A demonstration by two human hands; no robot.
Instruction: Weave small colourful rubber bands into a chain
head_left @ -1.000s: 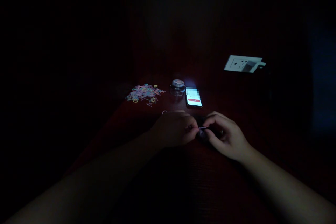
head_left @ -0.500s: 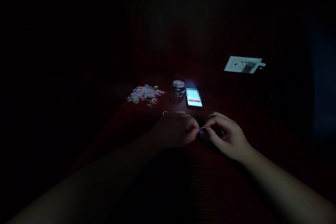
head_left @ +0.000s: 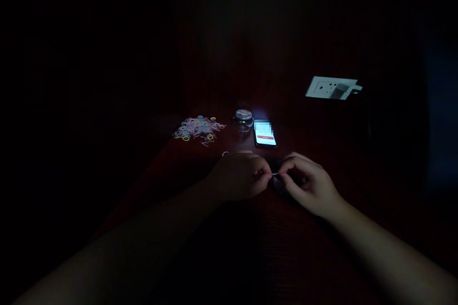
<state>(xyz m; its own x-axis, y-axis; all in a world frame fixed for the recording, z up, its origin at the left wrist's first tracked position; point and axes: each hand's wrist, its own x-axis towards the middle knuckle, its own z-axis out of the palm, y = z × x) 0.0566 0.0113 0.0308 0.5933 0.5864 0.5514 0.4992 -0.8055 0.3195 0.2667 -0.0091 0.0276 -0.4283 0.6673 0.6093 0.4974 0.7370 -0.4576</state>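
Observation:
The scene is very dark. My left hand [head_left: 238, 175] and my right hand [head_left: 309, 183] meet fingertip to fingertip over a dark red wooden table [head_left: 286, 248]. Between the pinched fingers stretches a tiny pale band [head_left: 275, 174]; a small dark lump [head_left: 277, 183] sits just under it, too dim to identify. A heap of small coloured rubber bands [head_left: 198, 127] lies beyond my left hand. One loose pale band [head_left: 224, 153] rests close to my left knuckles.
A lit phone [head_left: 265, 133] lies face up behind my hands, with a small clear round container [head_left: 243, 118] to its left. A white wall socket with a plug [head_left: 332, 87] is at the right. Everything else is black.

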